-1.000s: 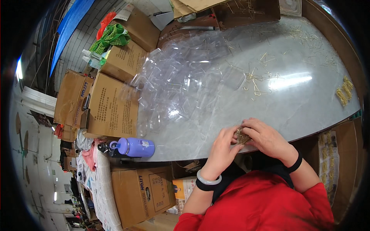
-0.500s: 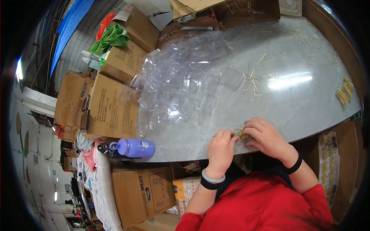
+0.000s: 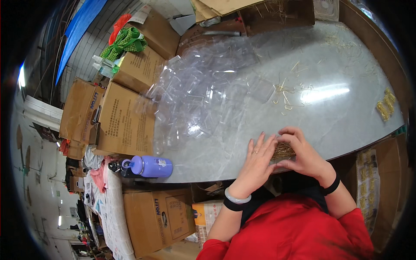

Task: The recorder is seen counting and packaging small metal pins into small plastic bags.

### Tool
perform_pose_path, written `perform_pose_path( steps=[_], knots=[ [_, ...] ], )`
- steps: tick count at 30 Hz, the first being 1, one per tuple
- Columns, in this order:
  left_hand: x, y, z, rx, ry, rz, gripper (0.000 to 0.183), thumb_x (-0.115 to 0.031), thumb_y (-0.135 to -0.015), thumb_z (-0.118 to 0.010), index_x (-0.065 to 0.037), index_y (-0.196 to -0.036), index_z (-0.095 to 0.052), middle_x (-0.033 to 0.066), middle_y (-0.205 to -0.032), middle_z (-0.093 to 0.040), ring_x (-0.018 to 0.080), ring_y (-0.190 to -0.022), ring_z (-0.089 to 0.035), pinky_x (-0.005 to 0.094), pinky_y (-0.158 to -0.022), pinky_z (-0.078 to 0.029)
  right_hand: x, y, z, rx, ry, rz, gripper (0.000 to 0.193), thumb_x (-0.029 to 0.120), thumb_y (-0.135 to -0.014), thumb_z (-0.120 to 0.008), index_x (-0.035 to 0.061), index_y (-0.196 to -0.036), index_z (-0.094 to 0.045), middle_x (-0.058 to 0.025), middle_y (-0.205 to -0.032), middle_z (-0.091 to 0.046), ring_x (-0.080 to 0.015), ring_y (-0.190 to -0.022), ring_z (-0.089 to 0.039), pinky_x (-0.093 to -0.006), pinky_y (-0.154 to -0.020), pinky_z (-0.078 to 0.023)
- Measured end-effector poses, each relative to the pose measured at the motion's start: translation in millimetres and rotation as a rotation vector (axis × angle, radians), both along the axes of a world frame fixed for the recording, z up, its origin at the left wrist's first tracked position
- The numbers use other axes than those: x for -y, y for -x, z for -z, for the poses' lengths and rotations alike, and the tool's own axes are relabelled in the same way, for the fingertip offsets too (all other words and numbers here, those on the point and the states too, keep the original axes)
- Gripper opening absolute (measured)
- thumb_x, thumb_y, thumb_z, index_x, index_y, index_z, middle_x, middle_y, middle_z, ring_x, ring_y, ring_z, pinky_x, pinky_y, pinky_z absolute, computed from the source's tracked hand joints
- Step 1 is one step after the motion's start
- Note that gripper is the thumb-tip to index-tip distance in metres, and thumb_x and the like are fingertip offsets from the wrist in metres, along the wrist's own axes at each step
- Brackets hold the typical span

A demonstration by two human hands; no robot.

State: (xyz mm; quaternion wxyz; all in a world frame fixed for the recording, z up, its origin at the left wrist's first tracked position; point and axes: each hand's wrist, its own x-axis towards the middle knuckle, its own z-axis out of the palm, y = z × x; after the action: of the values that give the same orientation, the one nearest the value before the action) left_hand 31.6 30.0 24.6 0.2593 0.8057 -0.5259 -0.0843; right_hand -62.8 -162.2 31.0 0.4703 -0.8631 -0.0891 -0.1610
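Note:
A small bundle of gold wire hooks [image 3: 284, 150] lies at the front edge of the grey table [image 3: 225, 160], between my two hands. My right hand [image 3: 303, 155] curls round it, thumb on the near side and fingers on the far side. Against the bundle's left side rests my left hand [image 3: 256, 164], its fingers stretched out and slightly apart, holding nothing. Farther off on the tabletop are loose gold hooks [image 3: 286, 93], scattered and tangled. Two tidy bundles of gold hooks [image 3: 385, 106] lie by the right edge.
Clear plastic cases [image 3: 199, 86] are heaped over the table's left half. A purple bottle [image 3: 157, 167] lies at the front left corner, beside cardboard boxes [image 3: 125, 121]. Below the right edge, an open carton holds more gold bundles [image 3: 366, 182].
My left hand has gone from a finger pinch to lying flat with fingers extended. My right hand has shifted slightly right, and more of the bundle shows between the hands.

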Motion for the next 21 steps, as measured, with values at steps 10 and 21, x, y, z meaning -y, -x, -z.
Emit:
perform_pose_path(
  steps=[10,21],
  knots=[
    [18,7,5,0.008,0.124,-0.088,0.076,-0.012,-0.081,-0.081,0.000,-0.145,-0.042,0.0225,-0.139,-0.042,0.0448,-0.133,-0.042,0.0514,-0.113,-0.037,-23,22,8,-0.046,0.021,0.322,0.077,-0.011,-0.075,-0.050,-0.0013,-0.149,-0.033,-0.0264,-0.155,-0.030,-0.0455,-0.143,-0.034,-0.0461,-0.117,-0.032],
    [23,12,14,0.086,0.265,-0.145,0.068,-0.016,-0.084,-0.080,0.001,-0.141,-0.046,0.0235,-0.139,-0.048,0.0462,-0.134,-0.044,0.0551,-0.114,-0.035,-9,27,5,-0.024,-0.098,0.243,0.077,-0.011,-0.075,-0.056,0.0014,-0.149,-0.037,-0.0218,-0.149,-0.041,-0.0405,-0.139,-0.040,-0.0445,-0.116,-0.034]
  ],
)
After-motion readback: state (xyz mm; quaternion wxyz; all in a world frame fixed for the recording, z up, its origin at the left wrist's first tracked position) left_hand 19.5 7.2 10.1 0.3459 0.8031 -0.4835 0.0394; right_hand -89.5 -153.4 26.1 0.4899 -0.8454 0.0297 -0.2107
